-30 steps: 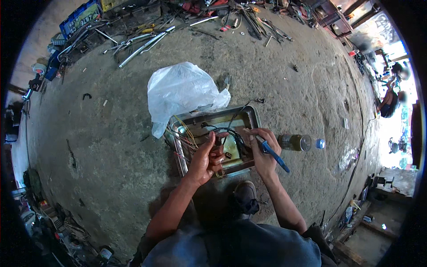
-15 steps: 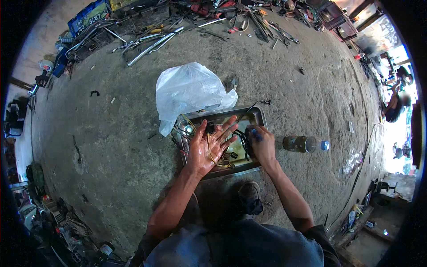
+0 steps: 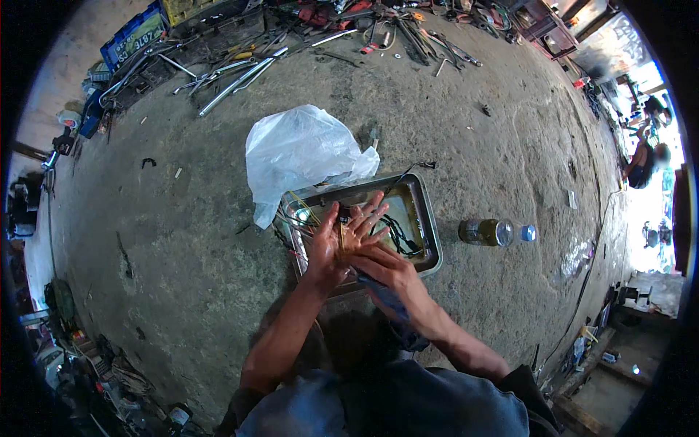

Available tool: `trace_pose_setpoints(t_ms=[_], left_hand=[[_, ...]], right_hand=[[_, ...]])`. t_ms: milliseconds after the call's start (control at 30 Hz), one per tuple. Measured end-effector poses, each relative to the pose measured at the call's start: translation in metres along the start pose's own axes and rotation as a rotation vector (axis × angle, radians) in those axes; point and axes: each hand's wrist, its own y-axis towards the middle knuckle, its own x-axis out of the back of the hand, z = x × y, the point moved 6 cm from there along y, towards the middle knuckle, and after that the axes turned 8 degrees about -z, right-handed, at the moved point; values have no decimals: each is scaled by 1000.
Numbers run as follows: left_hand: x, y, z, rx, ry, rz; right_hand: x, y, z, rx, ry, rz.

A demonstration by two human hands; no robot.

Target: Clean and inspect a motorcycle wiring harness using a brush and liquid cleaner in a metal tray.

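My left hand (image 3: 329,244) is palm up over a metal tray (image 3: 435,251), fingers spread, its skin wet and shiny. A small black connector (image 3: 344,213) with yellow wire shows between thumb and forefinger; whether it rests on the hand or lies behind it I cannot tell. My right hand (image 3: 397,277) lies across the heel of the left palm, fingers pressed together. Under it is a dark blue, cloth-like piece (image 3: 384,295), partly hidden by the hand. In the tray lie black cables (image 3: 400,237) in shallow brownish liquid, with thin wires at its left end.
A crumpled white plastic bag (image 3: 302,149) overlaps the tray's far left edge. To the right, a clear bottle of yellowish liquid (image 3: 484,232) lies near a blue cap (image 3: 528,233). Wrenches and metal bars (image 3: 244,80) are spread along the far side of the concrete floor.
My right hand has moved left and nearer from the tray's right side, bringing the dark blue piece against the left palm. The left hand stays spread in nearly the same place.
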Motion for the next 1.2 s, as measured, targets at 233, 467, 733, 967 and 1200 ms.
trace_pose_setpoints(t_ms=[233,467,733,967,1200], left_hand=[[-39,7,9,19,57,-35],[-13,14,-16,-70,-19,3],[-27,19,-12,-177,49,81],[-28,10,-22,-155,-87,16],[-17,14,-26,-233,-91,-144]], right_hand=[[5,6,-12,18,-70,-177],[23,-3,-9,-136,-117,-185],[4,-18,-13,-173,-49,-479],[12,8,10,-210,39,-509],[25,-45,-23,-470,-97,-542]])
